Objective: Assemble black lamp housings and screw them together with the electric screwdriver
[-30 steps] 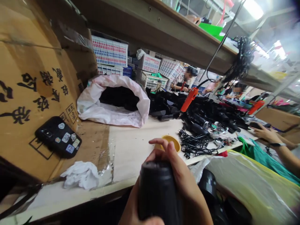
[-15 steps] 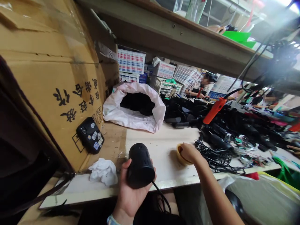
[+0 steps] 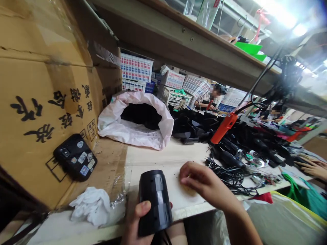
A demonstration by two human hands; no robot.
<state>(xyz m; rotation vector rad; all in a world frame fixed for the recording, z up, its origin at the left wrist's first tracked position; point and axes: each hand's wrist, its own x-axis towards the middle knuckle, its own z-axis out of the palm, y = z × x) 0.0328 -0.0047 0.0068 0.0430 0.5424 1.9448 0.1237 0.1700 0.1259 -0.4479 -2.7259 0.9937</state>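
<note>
My left hand (image 3: 135, 224) low in the view grips a black plastic cylinder (image 3: 155, 202), probably a hair dryer body, with its thumb across the side. Slots mark its casing, and a dark cord trails below it. My right hand (image 3: 201, 180) hangs just over a shallow yellow dish (image 3: 189, 190) on the white work surface, fingers bunched together. The hand hides most of the dish, so its contents do not show.
Tangled black cords (image 3: 230, 177) and a heap of black dryer parts (image 3: 242, 143) lie to the right, with an orange tool (image 3: 224, 128). A co-worker's hand (image 3: 313, 168) reaches in at far right. A cardboard box wall (image 3: 46, 102) stands left.
The black cylinder has turned from end-on to show its slotted side. My right hand has lifted from inside the yellow dish and now hangs over it.
</note>
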